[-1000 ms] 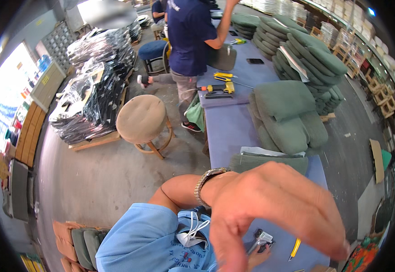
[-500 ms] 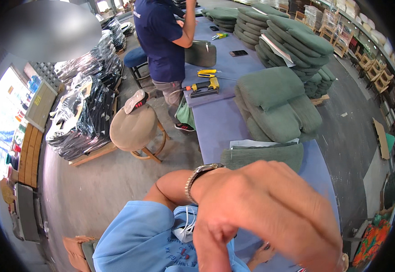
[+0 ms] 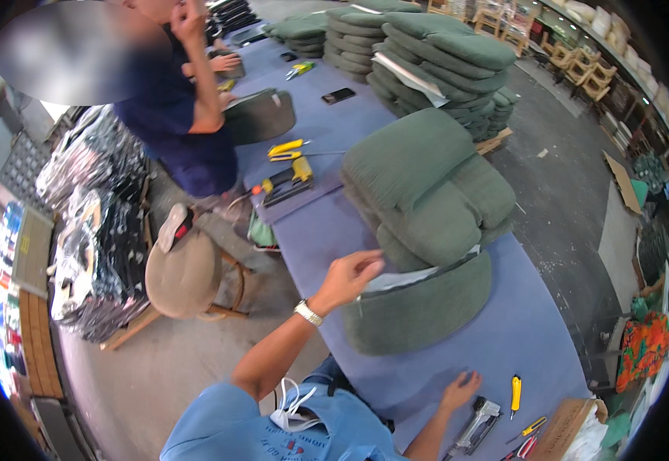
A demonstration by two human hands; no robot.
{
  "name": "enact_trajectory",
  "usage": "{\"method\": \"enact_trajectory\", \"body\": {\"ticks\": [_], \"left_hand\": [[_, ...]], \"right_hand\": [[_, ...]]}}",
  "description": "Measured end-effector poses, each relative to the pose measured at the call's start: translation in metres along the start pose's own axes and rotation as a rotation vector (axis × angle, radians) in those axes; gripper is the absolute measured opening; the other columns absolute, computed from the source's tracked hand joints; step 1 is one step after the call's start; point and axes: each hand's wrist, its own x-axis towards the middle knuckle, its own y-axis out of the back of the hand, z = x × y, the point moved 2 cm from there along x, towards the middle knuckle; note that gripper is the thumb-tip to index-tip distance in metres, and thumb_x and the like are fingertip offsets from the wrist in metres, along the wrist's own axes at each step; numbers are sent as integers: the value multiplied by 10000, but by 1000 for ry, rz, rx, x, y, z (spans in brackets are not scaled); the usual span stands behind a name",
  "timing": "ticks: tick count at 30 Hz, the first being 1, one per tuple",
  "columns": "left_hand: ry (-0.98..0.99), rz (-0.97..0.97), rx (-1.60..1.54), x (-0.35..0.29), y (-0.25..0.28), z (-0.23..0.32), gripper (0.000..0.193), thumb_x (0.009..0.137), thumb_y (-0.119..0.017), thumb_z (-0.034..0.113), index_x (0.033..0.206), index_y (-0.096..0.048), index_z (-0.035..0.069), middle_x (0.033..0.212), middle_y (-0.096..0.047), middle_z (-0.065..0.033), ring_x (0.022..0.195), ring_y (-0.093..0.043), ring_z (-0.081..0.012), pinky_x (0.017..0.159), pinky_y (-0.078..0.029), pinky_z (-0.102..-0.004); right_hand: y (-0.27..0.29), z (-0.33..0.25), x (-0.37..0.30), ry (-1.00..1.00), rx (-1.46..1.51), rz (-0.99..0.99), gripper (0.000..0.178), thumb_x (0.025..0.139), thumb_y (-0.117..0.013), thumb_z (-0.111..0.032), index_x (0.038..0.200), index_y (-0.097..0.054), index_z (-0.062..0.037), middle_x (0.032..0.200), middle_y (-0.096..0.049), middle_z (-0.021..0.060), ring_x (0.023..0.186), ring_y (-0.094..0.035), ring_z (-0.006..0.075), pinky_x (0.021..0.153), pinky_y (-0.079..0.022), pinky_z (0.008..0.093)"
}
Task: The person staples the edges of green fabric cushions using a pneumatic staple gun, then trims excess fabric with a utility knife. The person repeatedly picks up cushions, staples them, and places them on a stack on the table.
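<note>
A dark green upholstered cushion point(image 3: 427, 315) with a curved front lies before me on the blue-covered table point(image 3: 526, 307). White material point(image 3: 400, 281) shows along its far edge. My left hand point(image 3: 347, 278), a metal watch on its wrist, is at the cushion's left corner. Its fingers are partly bent, with thumb and forefinger apart; nothing shows in them. Nearer me, my right hand point(image 3: 459, 392) is just above the table, fingers loosely spread and empty. Beside it lies a grey staple gun point(image 3: 479, 424). Several more green cushions point(image 3: 427, 177) are piled behind the nearest one.
A yellow-handled tool point(image 3: 516, 393), pliers point(image 3: 529, 446) and a cardboard box point(image 3: 569, 430) lie at the near right. Farther left are a yellow-and-black staple gun point(image 3: 292, 180) and a phone point(image 3: 338, 96). Tall cushion stacks point(image 3: 442, 69) stand behind. A co-worker point(image 3: 188, 131) and a stool point(image 3: 185, 273) are at left.
My left hand has dropped from close before the camera to the cushion's corner. My right hand, mostly hidden before, now shows fully. The view has shifted, and the co-worker appears farther left.
</note>
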Motion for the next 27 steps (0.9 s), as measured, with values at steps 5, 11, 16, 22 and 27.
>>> {"method": "enact_trajectory", "body": {"ticks": [5, 11, 16, 22, 27], "left_hand": [[175, 56, 543, 10, -3, -184, 528, 993, -638, 382, 1381, -612, 25, 1426, -594, -204, 1343, -553, -350, 1133, -434, -449], [61, -194, 974, -13, -36, -225, 781, 996, -569, 501, 1613, -310, 98, 1702, -148, -239, 1584, -121, -405, 1258, -119, -600], [113, -233, 1034, -11, -40, -233, 839, 1013, -488, 552, 1660, -167, 126, 1727, -13, -228, 1602, 4, -390, 1256, -13, -622], [133, -299, 1047, -8, -39, -233, 833, 1015, -456, 551, 1661, -158, 118, 1729, -8, -223, 1601, 24, -397, 1252, 4, -624], [131, -303, 1038, -11, -38, -233, 845, 1008, -491, 534, 1658, -165, 102, 1725, -9, -235, 1600, 26, -403, 1250, 6, -628]], "right_hand": [[-50, -84, -30, -164, -380, -45, 628, 1024, -507, -388, 1578, -414, -107, 1698, -274, 156, 1564, -249, 351, 1245, -147, 596], [-52, -83, -34, -178, -451, -50, 657, 1025, -498, -448, 1596, -398, -139, 1712, -271, 76, 1577, -238, 275, 1270, -128, 531], [-54, -87, -30, -186, -430, -21, 631, 1038, -495, -417, 1600, -401, -146, 1700, -304, 62, 1569, -262, 260, 1272, -136, 517], [-57, -88, -29, -193, -454, 4, 610, 1057, -477, -389, 1610, -389, -148, 1696, -316, 58, 1561, -286, 267, 1266, -159, 520], [-59, -83, -28, -179, -445, 7, 611, 1062, -470, -387, 1603, -392, -114, 1694, -316, 67, 1558, -290, 279, 1262, -165, 533]]}}
